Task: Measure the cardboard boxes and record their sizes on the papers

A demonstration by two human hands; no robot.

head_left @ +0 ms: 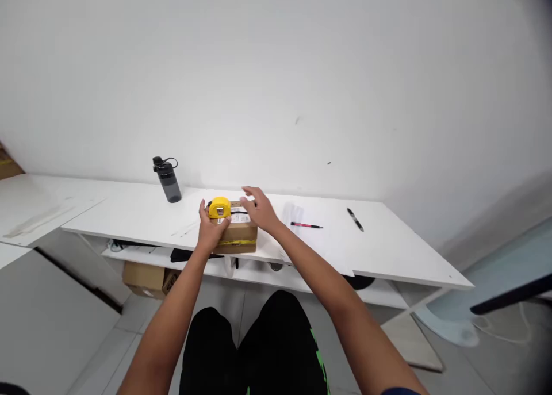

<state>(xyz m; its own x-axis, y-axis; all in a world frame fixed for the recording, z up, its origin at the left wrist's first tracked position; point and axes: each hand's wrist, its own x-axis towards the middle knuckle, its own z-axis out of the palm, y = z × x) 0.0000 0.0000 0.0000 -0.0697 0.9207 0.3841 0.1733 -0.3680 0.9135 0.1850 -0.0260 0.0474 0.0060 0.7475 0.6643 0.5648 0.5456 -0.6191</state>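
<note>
A yellow tape measure (219,207) sits over the top of a small brown cardboard box (236,232), gripped in my left hand (210,227) with the thumb along its near side. From the tape measure a dark strip, perhaps its strap, runs right across the white label (240,217) on the box. My right hand (259,210) is at the box's far right corner, thumb and fingers apart. Whether its thumb touches the strip, I cannot tell. Yellow tape (236,242) crosses the box's front face.
Behind and left stands a dark water bottle (168,182). To the right, a red pen (306,225) lies on white paper (332,248), and a black pen (355,219) lies farther right on the white desk (401,245). A cardboard box (144,279) is below the desk.
</note>
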